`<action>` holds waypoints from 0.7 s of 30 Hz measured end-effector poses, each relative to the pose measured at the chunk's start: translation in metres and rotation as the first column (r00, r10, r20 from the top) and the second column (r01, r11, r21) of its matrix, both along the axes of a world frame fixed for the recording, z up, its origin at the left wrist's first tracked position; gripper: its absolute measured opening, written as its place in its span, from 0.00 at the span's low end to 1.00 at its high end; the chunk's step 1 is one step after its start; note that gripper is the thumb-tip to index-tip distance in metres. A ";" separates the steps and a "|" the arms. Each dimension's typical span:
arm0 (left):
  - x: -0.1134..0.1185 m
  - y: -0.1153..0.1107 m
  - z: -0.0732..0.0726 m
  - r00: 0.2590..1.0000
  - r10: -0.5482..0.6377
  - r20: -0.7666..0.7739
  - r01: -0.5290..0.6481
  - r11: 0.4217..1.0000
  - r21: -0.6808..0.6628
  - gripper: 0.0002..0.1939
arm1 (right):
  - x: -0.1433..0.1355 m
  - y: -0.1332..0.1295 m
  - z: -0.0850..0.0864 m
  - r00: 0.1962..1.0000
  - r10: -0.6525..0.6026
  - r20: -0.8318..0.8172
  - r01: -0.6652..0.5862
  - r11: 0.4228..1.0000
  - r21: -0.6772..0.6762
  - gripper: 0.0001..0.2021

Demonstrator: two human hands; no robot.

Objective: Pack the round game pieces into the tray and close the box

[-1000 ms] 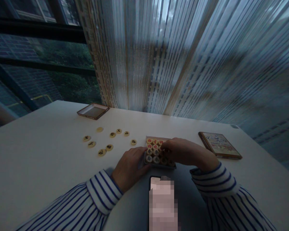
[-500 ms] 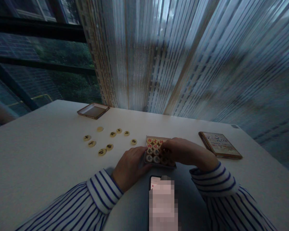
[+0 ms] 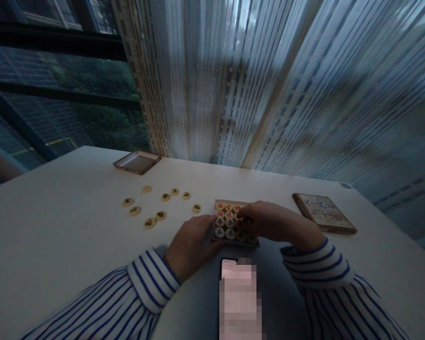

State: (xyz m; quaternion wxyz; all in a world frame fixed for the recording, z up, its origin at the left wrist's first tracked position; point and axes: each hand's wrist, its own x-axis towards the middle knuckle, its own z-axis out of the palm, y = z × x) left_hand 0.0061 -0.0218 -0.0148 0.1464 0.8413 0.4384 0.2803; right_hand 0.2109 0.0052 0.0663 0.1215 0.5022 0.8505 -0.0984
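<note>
The box (image 3: 238, 243) sat on the table (image 3: 74, 236) between both hands, and only its left half or so could be seen well. Inside it, round pieces (image 3: 230, 233) stood in rows, the far two marked in red, the near two in dark strokes; toward the right they sank into shadow, and their marks there could not be read.

The left hand (image 3: 191, 245) lay at the box's near left corner, thumb along the near side, fingers at the left wall, with a gap between them. Its fingertips touched the box, though whether they gripped it or merely rested against it could not be told. The right hand (image 3: 271, 219) arched over the box, covering the far right corner and much of that side. Its fingers curled down among the pieces, thumb and forefinger close together; the tips were dark, so whether they had hold of a piece could not be told.

Left of the box lay nine loose pieces (image 3: 161, 215), the farthest showing no readable mark. A phone (image 3: 228, 268) lay nearer the person, mostly hidden by blurred blocks and cut off below. A shallow tray (image 3: 140, 164) stood far left; on the right lay a flat case (image 3: 324, 212), its cover lettering too small to read.
</note>
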 end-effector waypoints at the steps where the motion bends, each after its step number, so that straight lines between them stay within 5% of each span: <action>1: 0.000 0.000 0.000 1.000 -0.001 0.002 0.001 1.000 0.001 0.23 | 0.001 0.000 0.001 1.000 -0.003 0.006 0.003 1.000 0.001 0.12; 8: 0.000 -0.002 0.002 1.000 0.014 0.018 -0.014 1.000 0.013 0.24 | 0.005 0.001 0.009 0.999 -0.050 0.015 0.046 0.981 0.191 0.13; 21: 0.000 0.000 0.000 0.998 0.002 0.060 -0.004 0.999 0.035 0.26 | 0.001 -0.001 0.009 0.999 -0.030 0.037 0.022 0.977 0.214 0.13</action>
